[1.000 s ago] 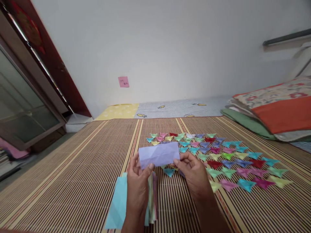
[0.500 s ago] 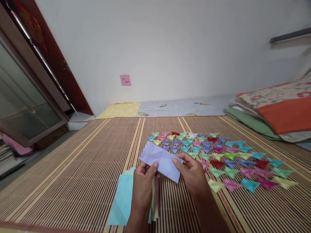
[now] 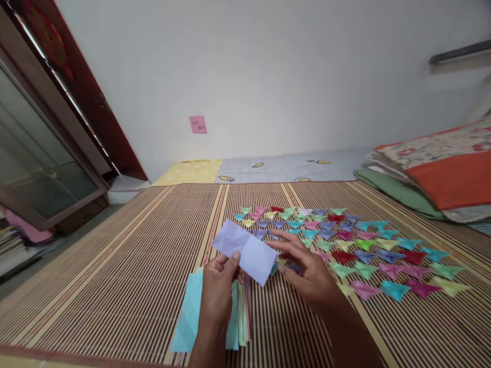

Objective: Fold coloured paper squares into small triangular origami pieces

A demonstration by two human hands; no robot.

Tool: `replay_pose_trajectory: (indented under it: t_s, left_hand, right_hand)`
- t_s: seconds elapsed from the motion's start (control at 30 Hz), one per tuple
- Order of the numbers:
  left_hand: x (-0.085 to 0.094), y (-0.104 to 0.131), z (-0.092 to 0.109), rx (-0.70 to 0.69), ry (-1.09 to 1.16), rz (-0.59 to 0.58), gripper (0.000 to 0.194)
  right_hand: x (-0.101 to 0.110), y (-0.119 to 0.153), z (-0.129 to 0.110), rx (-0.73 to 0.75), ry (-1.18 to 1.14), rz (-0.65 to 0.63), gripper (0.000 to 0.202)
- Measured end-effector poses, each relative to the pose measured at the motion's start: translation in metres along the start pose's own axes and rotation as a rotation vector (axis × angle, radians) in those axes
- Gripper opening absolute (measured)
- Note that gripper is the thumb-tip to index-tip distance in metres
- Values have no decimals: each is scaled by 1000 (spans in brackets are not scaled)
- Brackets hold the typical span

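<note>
A creased lilac sheet of paper (image 3: 258, 258), longer than it is wide, is tilted up above the mat. My left hand (image 3: 220, 276) pinches its lower left edge, thumb on top and fingers beneath. Just off the paper's right end, my right hand (image 3: 307, 268) has its fingers apart and holds nothing. Beneath my left forearm lies a stack of coloured paper sheets (image 3: 187, 317), light blue on top, with green, yellow and pink edges showing. To the right, rows of small folded paper pieces (image 3: 364, 258) in many colours spread over the mat; my right hand hides some.
A striped bamboo mat (image 3: 126, 266) covers the surface. Folded bedding (image 3: 448, 179) is piled at the right. Patterned cloth (image 3: 268, 168) runs along the wall, where a pink note (image 3: 198, 124) is stuck. A glass-panelled cabinet door (image 3: 42, 153) stands at the left.
My right hand has let go of the lilac paper and opened its fingers. The paper, still in my left hand, has shifted slightly left.
</note>
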State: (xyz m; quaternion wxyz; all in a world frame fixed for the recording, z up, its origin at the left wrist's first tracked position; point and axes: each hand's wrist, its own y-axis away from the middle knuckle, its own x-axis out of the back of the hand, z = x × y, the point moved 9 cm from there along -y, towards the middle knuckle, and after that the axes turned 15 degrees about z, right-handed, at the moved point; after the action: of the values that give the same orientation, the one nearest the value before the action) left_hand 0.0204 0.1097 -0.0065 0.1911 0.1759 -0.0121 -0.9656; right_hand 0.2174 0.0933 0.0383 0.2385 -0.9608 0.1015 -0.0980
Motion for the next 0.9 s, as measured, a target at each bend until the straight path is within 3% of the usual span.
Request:
replay_pose_trajectory:
  t_s: [0.13,0.27,0.6,0.8,0.9]
  left_hand:
    - [3,-1,0,-1,-17,2,35]
    - [3,1,2,-12,-36,-8,35]
    - [3,6,5,18,93,44,37]
    - [-8,10,3,0,54,-85,33]
    - [-6,10,1,-8,29,-65,32]
  right_hand:
    - [1,2,-15,77,101,39,60]
    - [-14,6,-25,122,97,-53,48]
    - [-20,1,-15,94,35,-1,13]
    - [-20,1,-11,39,88,106,20]
    - [-25,3,-1,-49,112,118,19]
